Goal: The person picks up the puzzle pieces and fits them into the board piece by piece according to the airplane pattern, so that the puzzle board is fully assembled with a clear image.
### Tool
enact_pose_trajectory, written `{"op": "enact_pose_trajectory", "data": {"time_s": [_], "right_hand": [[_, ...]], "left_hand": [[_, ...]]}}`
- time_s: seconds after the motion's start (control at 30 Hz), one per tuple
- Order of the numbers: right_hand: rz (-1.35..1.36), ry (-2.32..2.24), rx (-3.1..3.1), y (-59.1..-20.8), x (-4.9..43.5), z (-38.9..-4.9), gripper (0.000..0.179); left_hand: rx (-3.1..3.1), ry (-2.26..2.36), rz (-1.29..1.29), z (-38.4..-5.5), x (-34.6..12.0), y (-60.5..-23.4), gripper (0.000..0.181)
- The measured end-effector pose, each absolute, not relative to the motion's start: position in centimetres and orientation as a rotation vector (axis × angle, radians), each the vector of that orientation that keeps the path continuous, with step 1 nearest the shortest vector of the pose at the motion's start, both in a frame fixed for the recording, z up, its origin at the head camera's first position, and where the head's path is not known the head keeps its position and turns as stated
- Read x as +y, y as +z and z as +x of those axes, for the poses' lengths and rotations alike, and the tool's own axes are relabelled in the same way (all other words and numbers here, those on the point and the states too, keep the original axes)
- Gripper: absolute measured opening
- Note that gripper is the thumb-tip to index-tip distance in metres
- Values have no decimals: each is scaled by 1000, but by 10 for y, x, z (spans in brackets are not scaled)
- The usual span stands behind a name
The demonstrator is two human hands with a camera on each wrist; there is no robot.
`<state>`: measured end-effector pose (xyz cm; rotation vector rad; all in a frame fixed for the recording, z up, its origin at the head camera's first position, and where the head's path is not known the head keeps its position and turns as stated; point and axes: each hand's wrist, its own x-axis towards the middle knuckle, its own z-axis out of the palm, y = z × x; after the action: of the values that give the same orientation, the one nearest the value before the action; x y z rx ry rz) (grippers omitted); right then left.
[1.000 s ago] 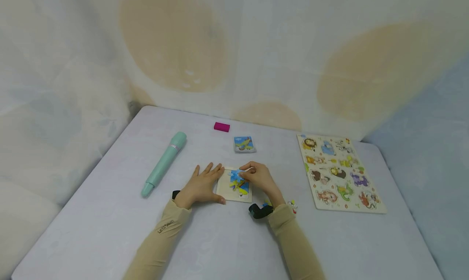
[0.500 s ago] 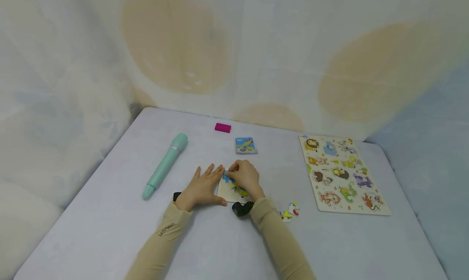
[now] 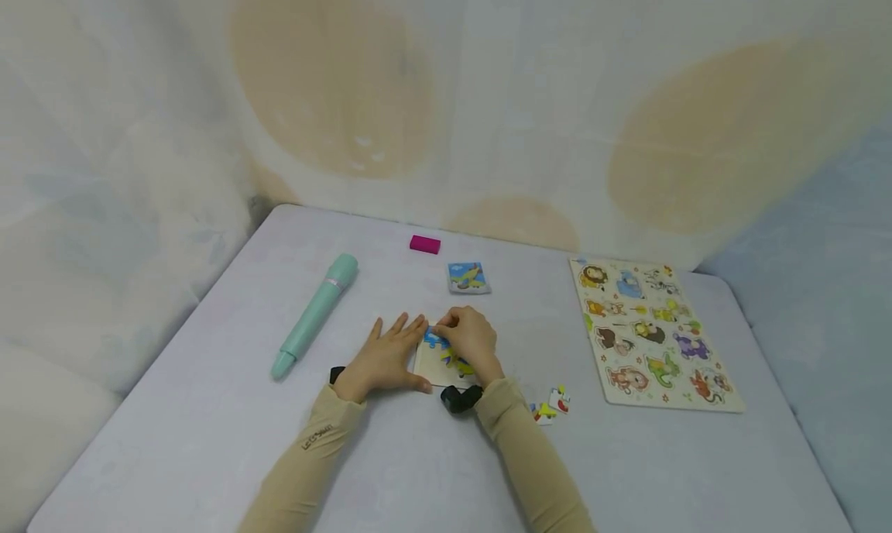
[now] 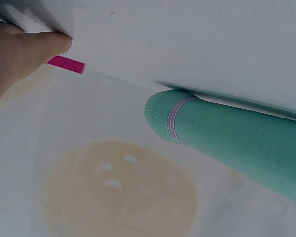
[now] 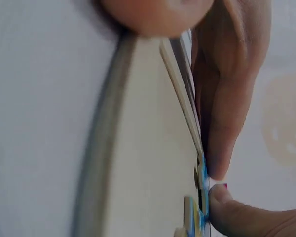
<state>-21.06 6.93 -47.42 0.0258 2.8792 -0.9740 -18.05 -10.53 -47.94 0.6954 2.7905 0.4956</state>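
Observation:
A small wooden jigsaw board (image 3: 427, 370) lies in front of me, bare on its left and filled on its right with blue and yellow pieces. My left hand (image 3: 386, 360) rests with spread, straight fingers along the board's left edge. At the upper left corner of the board, my right hand (image 3: 470, 337) pinches a blue puzzle piece (image 3: 432, 337). In the right wrist view, a right fingertip (image 5: 221, 197) touches blue pieces by the board's raised rim (image 5: 180, 94). My right hand hides part of the picture. Loose puzzle pieces (image 3: 559, 399) lie beside my right sleeve.
A mint-green microphone-shaped tube (image 3: 315, 316) lies left of my left hand. Behind the board are a flat airplane picture packet (image 3: 468, 277) and a magenta block (image 3: 425, 244). An animal peg puzzle (image 3: 686, 402) lies at the right.
My right hand has moved left across the board to its upper left corner, uncovering the loose pieces near the sleeve. The left hand keeps its place.

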Motion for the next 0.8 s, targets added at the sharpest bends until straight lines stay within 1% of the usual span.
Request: {"op": "enact_pose_trajectory", "data": {"time_s": [0.13,0.27,0.33,0.47,0.53,0.67,0.8], "right_hand": [[43,-963,2912,-477,71,-208,20],[-26,-982,2875,-476,76,-211,22],[-66,-1075,2780,-475,84,-213,22],[-108,-1320,2511,-470,110,-217,28],[-139,-1369,2445,-468,128,-215,31],[-184,-1313,2464,-463,162,-204,34],[-213,-1239,2477,-460,192,-186,33]], "left_hand": [[2784,484,701,-180,-104,-480,113],[2793,457,690,-180,-104,-482,113],[2793,460,689,-181,-103,-482,112],[2775,493,683,-182,-101,-482,112],[2765,490,670,-183,-100,-482,112],[2759,470,640,-183,-102,-484,113],[2757,459,629,-184,-103,-484,113]]}}
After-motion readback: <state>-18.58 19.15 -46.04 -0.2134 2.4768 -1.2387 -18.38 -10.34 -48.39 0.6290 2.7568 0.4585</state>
